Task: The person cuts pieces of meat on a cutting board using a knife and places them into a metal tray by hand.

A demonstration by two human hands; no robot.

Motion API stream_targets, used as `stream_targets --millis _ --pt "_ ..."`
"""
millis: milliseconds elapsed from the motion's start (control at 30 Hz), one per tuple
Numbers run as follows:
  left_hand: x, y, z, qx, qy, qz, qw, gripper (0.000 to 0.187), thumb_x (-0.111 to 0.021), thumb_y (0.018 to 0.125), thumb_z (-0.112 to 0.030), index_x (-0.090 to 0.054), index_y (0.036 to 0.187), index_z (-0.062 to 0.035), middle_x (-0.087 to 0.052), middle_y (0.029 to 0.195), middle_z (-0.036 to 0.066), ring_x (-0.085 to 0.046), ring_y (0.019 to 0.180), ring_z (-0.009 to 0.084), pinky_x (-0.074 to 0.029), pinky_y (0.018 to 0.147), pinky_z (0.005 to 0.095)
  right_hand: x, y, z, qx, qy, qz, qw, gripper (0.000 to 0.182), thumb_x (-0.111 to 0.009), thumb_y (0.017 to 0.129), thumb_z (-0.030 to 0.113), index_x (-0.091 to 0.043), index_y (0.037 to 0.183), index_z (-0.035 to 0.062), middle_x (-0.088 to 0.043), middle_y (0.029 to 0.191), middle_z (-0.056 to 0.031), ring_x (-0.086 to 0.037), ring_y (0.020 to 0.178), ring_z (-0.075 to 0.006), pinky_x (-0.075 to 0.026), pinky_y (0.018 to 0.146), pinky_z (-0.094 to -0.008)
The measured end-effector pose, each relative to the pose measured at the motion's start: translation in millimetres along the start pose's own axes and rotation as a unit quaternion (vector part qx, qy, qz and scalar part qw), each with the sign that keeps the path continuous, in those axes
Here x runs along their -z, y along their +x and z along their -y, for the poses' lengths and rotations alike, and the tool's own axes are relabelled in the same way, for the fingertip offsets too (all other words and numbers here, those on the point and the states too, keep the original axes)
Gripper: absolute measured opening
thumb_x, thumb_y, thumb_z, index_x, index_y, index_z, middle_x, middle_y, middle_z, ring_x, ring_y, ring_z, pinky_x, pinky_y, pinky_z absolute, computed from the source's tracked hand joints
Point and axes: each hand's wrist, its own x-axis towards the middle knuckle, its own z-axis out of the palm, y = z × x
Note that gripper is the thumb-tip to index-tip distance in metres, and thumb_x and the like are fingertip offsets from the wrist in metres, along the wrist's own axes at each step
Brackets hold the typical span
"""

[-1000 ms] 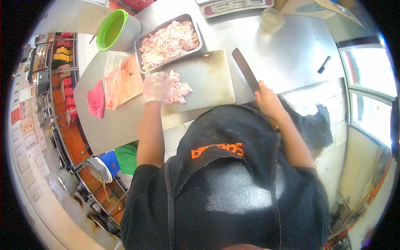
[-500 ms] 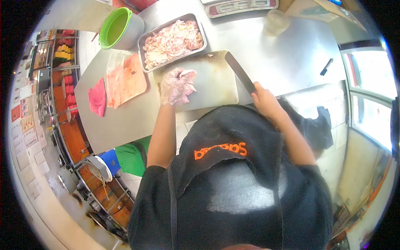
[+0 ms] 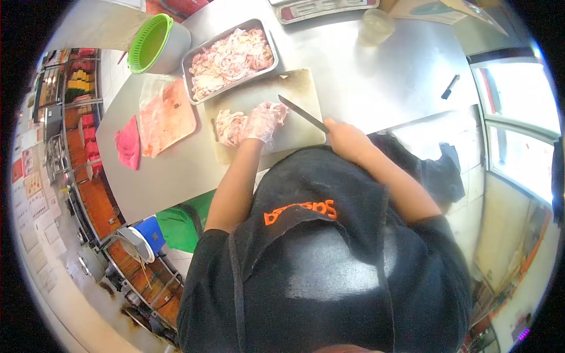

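Observation:
My left hand (image 3: 261,125), in a clear plastic glove, is closed on a piece of raw meat (image 3: 278,110) over the pale cutting board (image 3: 306,85). Beside it, on the left part of the board, lies a pile of raw meat pieces (image 3: 230,126). My bare right hand (image 3: 348,140) grips the handle of a long knife (image 3: 303,113). The blade slants up and left across the board, its tip close to the meat in my left hand. Just behind the board, a metal tray (image 3: 236,85) holds many pale pink raw meat pieces (image 3: 232,56).
Left on the steel table (image 3: 141,182) are a second board (image 3: 185,120) with plastic over it and a pink cloth (image 3: 128,144). A grey bucket with a green basket (image 3: 148,47) stands behind. A scale (image 3: 323,10), clear container (image 3: 376,26) and marker (image 3: 451,86) lie back and right.
My left hand has moved right across the board with meat in it, uncovering the pile at the left. The knife has come lower, its tip nearer my left hand.

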Motion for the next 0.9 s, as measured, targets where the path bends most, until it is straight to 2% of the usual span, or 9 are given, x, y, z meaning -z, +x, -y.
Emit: stream_targets --millis 33,67,133,233,400,567,633,800,900 --pt "1.7 -2.7 -6.4 -0.01 0.096 -0.019 0.995 0.033 -0.062 0.087 -0.035 -0.063 0.087 -0.0019 -0.066 0.07 0.007 -0.063 0.067 0.0207 -0.048 0.065 0.036 -1.5 0.8 -1.4 -0.001 -0.001 0.0 1.0 0.023 -0.048 0.09 0.009 -0.05 0.112 0.0025 -0.066 0.096 -0.0272 -0.065 0.095 -0.0443 -0.05 0.08 -0.0552" --pt "2.4 -5.9 -12.7 -0.01 0.094 -0.019 0.995 0.033 -0.062 0.087 -0.035 -0.063 0.087 -0.0019 -0.066 0.07 0.007 -0.063 0.067 0.0207 -0.048 0.065 0.036 -4.2 2.1 -3.7 -0.003 -0.002 -0.008 1.0 0.022 -0.048 0.091 0.011 -0.05 0.111 0.003 -0.066 0.093 -0.0266 -0.064 0.092 -0.0448 -0.049 0.08 -0.0547" --pt "1.6 -15.5 -24.3 0.017 0.165 -0.045 0.985 0.03 -0.07 0.086 -0.032 -0.065 0.086 -0.0031 -0.066 0.07 0.008 -0.061 0.063 0.016 -0.045 0.057 0.0312 -5.5 4.5 -5.6 -0.004 -0.006 -0.014 1.0 0.02 -0.047 0.093 0.013 -0.051 0.11 0.0034 -0.066 0.09 -0.0259 -0.063 0.089 -0.0453 -0.049 0.079 -0.0542" --pt "4.5 -22.7 -14.7 0.016 0.182 -0.059 0.981 0.028 -0.066 0.087 -0.031 -0.066 0.088 -0.0032 -0.066 0.068 0.009 -0.061 0.061 0.0178 -0.046 0.057 0.0324 -3.3 5.2 1.0 0.018 -0.03 0.026 0.999 0.023 -0.048 0.091 0.011 -0.05 0.112 0.0036 -0.066 0.091 -0.0264 -0.064 0.09 -0.0446 -0.05 0.079 -0.0542" --pt "11.3 -35.7 -8.9 0.019 0.137 -0.039 0.99 0.027 -0.059 0.089 -0.029 -0.068 0.091 -0.004 -0.068 0.068 0.008 -0.065 0.061 0.0197 -0.049 0.061 0.0337 9.8 1.4 9.6 -0.074 -0.028 -0.038 0.996 0.023 -0.046 0.09 0.008 -0.048 0.113 0.0052 -0.066 0.09 -0.0267 -0.065 0.091 -0.0451 -0.051 0.079 -0.0541" --pt "14.9 -38.9 -11.9 0.018 0.157 -0.022 0.987 0.028 -0.055 0.091 -0.03 -0.069 0.089 -0.0046 -0.068 0.068 0.008 -0.065 0.06 0.0191 -0.049 0.062 0.0339 -7.6 11.1 1.0 -0.008 -0.058 -0.018 0.998 0.02 -0.045 0.09 0.008 -0.046 0.111 0.0043 -0.067 0.09 -0.0269 -0.065 0.089 -0.046 -0.051 0.078 -0.0549" --pt "17.0 -39.3 -13.1 0.006 0.192 -0.013 0.981 0.038 -0.05 0.092 -0.036 -0.068 0.092 -0.0024 -0.068 0.075 0.016 -0.065 0.067 0.0259 -0.048 0.066 0.0408 -2.1 8.9 10.1 0.021 -0.08 0.006 0.997 0.02 -0.045 0.09 0.008 -0.046 0.11 0.004 -0.067 0.09 -0.0271 -0.065 0.089 -0.0463 -0.051 0.078 -0.0552" --pt "15.0 -37.4 -8.6 0.08 0.149 0.004 0.986 0.042 -0.05 0.089 -0.04 -0.067 0.085 -0.0021 -0.067 0.075 0.017 -0.065 0.072 0.0289 -0.048 0.071 0.0428 4.6 10.0 10.8 -0.073 -0.057 -0.029 0.995 0.019 -0.044 0.09 0.008 -0.046 0.109 0.0033 -0.066 0.088 -0.0275 -0.065 0.088 -0.0466 -0.051 0.077 -0.0552" --pt "20.3 -37.0 -9.3 0.062 0.21 0.004 0.976 0.042 -0.05 0.088 -0.04 -0.069 0.081 -0.0026 -0.067 0.077 0.019 -0.066 0.076 0.0306 -0.049 0.073 0.0433 0.3 9.9 8.8 -0.028 -0.037 -0.052 0.998 0.02 -0.044 0.09 0.008 -0.047 0.109 0.0032 -0.066 0.087 -0.0274 -0.065 0.087 -0.0459 -0.051 0.076 -0.0546"
